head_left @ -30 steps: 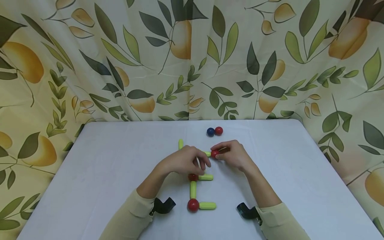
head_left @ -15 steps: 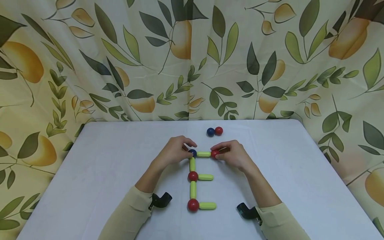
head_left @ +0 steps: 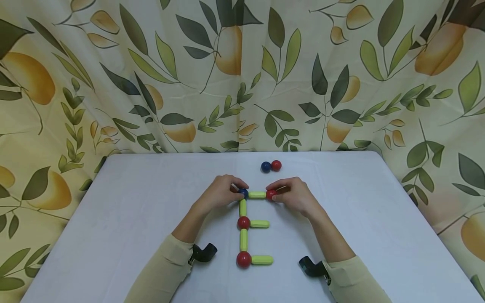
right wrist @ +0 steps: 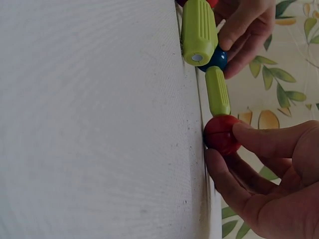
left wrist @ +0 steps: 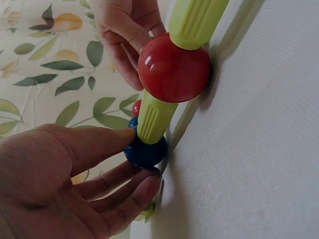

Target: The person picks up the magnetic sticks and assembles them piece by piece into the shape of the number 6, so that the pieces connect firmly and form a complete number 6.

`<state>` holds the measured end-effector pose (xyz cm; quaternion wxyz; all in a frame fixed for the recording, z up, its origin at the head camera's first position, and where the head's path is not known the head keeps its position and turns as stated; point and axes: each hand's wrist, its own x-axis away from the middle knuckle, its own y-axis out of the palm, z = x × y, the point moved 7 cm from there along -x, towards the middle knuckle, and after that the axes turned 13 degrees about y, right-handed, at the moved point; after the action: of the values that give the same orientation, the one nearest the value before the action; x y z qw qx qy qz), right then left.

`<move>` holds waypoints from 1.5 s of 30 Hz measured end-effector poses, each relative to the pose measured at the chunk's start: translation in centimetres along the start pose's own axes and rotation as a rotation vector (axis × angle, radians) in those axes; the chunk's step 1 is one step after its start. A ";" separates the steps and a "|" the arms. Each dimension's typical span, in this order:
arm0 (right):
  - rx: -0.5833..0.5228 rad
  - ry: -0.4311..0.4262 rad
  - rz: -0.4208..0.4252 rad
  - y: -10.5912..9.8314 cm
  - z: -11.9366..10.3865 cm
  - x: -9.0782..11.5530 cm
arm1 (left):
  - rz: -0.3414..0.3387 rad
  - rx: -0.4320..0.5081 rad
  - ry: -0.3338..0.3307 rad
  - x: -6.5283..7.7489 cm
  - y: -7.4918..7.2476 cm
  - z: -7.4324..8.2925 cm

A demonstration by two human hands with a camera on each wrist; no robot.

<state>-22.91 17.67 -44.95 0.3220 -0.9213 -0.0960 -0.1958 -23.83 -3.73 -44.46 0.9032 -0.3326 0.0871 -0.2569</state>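
Note:
My left hand [head_left: 221,191] pinches a blue ball [left wrist: 147,153] between thumb and fingertips. My right hand [head_left: 297,194] holds a red ball [right wrist: 219,134] the same way, thumb on one side and fingers below. A ribbed yellow-green rod [head_left: 257,195] joins these two balls. From the blue ball another rod [head_left: 243,207] runs toward me to a middle red ball [head_left: 244,222], and a further rod [head_left: 243,240] leads to the nearest red ball [head_left: 244,259]. Rods point right from the middle ball [head_left: 260,224] and the nearest ball [head_left: 262,259], their right ends free.
A loose blue ball [head_left: 266,167] and red ball [head_left: 276,165] sit side by side near the far table edge. Part of another yellow-green piece [left wrist: 145,213] shows behind my left fingers. White cloth covers the table [head_left: 113,235]; a leaf-and-fruit patterned curtain [head_left: 242,84] hangs behind it.
My left hand has moved from over the middle of the column to the far-left corner and taken hold of the blue ball there. My right hand stays on its red ball.

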 end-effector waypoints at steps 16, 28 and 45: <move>-0.020 -0.002 -0.025 0.4 -0.3 -0.2 | 0.013 0.012 0.005 0.3 -0.3 -0.6; -0.032 -0.016 0.002 -1.0 -0.5 -0.2 | 0.020 0.002 -0.010 0.1 -0.5 -0.5; -0.036 0.000 0.159 -5.0 -1.9 -5.1 | 0.034 0.042 0.013 -0.1 -0.2 -0.8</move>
<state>-29.62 20.08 -43.04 0.3198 -0.9317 -0.0190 -0.1713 -24.25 -4.28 -44.99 0.9136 -0.3105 0.0931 -0.2456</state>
